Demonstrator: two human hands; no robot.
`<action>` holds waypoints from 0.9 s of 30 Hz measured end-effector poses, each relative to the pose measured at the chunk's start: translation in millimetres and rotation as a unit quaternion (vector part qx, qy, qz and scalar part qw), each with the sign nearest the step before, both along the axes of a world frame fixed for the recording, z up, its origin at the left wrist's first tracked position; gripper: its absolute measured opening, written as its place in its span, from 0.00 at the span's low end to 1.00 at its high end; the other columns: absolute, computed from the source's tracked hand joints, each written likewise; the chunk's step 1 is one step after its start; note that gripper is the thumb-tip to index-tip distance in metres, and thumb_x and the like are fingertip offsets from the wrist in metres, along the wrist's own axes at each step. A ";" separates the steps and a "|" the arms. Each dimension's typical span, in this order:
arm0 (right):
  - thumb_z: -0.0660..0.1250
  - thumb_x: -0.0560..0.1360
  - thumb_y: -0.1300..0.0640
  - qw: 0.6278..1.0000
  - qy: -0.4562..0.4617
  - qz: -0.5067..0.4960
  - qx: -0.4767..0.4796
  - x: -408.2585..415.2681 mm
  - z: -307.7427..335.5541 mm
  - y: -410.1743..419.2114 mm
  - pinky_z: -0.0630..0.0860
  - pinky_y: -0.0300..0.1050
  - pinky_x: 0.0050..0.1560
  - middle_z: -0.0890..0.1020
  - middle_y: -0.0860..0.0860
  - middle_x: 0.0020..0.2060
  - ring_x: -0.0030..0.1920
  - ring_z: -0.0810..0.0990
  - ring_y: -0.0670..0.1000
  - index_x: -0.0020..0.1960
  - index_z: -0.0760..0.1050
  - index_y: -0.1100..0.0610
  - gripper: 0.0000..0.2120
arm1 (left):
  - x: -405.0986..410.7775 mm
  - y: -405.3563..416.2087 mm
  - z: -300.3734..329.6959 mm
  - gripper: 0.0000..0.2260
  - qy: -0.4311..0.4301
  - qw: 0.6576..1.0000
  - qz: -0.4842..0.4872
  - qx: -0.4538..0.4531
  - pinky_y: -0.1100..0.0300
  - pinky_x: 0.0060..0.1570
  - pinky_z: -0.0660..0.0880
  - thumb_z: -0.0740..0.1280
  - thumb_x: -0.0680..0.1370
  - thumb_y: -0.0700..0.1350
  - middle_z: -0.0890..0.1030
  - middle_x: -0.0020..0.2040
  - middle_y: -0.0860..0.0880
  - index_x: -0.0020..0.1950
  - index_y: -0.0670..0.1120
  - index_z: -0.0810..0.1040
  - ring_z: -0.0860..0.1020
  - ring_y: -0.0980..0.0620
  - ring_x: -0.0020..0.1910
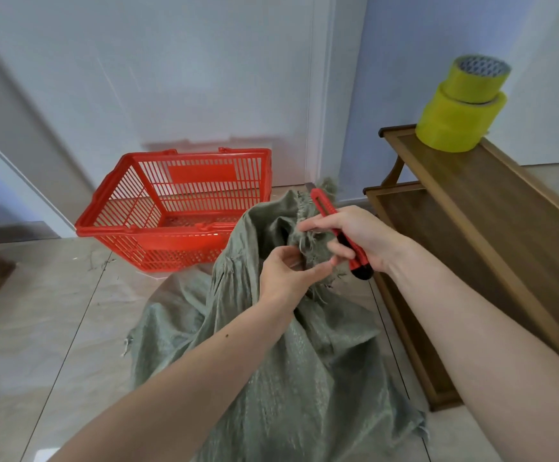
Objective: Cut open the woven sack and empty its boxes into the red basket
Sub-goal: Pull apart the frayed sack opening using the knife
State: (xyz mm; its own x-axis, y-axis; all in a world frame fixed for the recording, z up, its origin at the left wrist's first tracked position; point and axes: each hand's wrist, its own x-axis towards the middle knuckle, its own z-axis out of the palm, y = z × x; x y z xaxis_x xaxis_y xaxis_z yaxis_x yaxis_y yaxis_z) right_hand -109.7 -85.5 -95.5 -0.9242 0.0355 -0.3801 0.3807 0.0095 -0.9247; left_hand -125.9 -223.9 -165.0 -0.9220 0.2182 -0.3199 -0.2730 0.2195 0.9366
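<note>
**K:** Fingers first. Left hand has thumb and fingers curled, pinching the frayed mouth of the woven sack from the near side. Right hand is wrapped round a red utility knife, with the front fingers also reaching onto the sack's ragged edge.

**M:** Blade out?

**K:** Can't tell. The knife tip points up and away, past the fray; no blade is visible at this resolution.

**M:** Where's the sack relative to the target?

**K:** On the tiled floor directly in front of the person, top bunched and lifted by both hands. The red basket sits just beyond it on the floor, with the sack's upper fold overlapping its near-right corner in view. Whether they touch I can't tell.

**M:** Progress?

**K:** My read: early. The mouth looks frayed and there's a dark gap between the hands, so the opening may be partly made. No boxes are visible, and nothing shows in the basket. Widening the opening and tipping it all out are still to do.

**M:** Anything else nearby?

**K:** A wooden shelf on the right, with two yellow tape rolls stacked on top.
</note>
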 end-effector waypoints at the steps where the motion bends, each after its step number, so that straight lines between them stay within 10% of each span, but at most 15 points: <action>1: 0.61 0.81 0.58 1.000 0.003 0.013 0.000 0.6 4.9 -6.4 0.70 0.45 0.31 0.80 0.49 0.29 0.21 0.61 0.47 0.59 0.80 0.62 0.13 | 0.1 0.7 1.6 0.25 0.024 0.999 0.013 -0.022 0.65 0.43 0.72 0.81 0.67 0.52 0.79 0.50 0.56 0.58 0.49 0.75 0.78 0.61 0.48; 6: 0.63 0.80 0.59 0.999 0.024 0.030 0.003 -1.9 16.6 -25.1 0.76 0.45 0.29 0.82 0.47 0.34 0.20 0.62 0.47 0.59 0.79 0.63 0.12 | -6.1 -3.9 8.6 0.07 0.055 0.993 0.104 0.013 0.57 0.40 0.71 0.69 0.79 0.49 0.78 0.38 0.53 0.43 0.49 0.76 0.75 0.52 0.38; 10: 0.69 0.77 0.59 0.979 0.059 -0.178 0.082 -5.0 7.0 -24.4 0.77 0.42 0.28 0.84 0.58 0.51 0.22 0.69 0.44 0.51 0.78 0.60 0.05 | -8.9 -17.7 13.5 0.06 0.001 0.988 0.100 0.120 0.53 0.43 0.77 0.69 0.80 0.43 0.80 0.39 0.48 0.43 0.47 0.79 0.77 0.51 0.37; 16: 0.74 0.67 0.34 0.952 -0.045 -0.271 0.138 0.3 -13.5 -34.0 0.82 0.46 0.34 0.77 0.51 0.39 0.24 0.73 0.47 0.51 0.72 0.58 0.30 | -4.4 -32.7 22.8 0.09 -0.096 0.939 0.055 0.325 0.62 0.37 0.78 0.66 0.80 0.35 0.83 0.40 0.49 0.42 0.46 0.76 0.81 0.53 0.37; 22: 0.73 0.75 0.56 0.965 -0.003 -0.252 0.073 -1.7 -11.3 -41.7 0.74 0.41 0.26 0.75 0.53 0.31 0.23 0.69 0.48 0.45 0.76 0.59 0.08 | -3.0 -47.6 21.5 0.10 -0.100 0.930 0.032 0.351 0.61 0.42 0.78 0.64 0.79 0.32 0.82 0.41 0.47 0.41 0.45 0.74 0.80 0.52 0.39; 27: 0.74 0.73 0.44 0.976 0.029 -0.191 0.103 1.5 -7.1 -50.6 0.75 0.41 0.26 0.73 0.48 0.29 0.23 0.72 0.46 0.43 0.75 0.58 0.17 | -3.4 -57.2 14.4 0.07 -0.073 0.934 0.003 0.351 0.62 0.47 0.80 0.65 0.78 0.31 0.84 0.45 0.47 0.47 0.43 0.78 0.82 0.53 0.45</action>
State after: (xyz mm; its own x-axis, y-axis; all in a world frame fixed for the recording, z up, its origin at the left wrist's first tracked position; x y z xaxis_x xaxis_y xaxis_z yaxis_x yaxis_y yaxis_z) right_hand -108.2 -136.1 -102.6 -0.8482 0.4527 -0.2751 0.3394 0.0656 -0.9384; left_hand -129.3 -281.1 -150.6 -0.8817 0.4159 -0.2229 -0.4083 -0.4359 0.8020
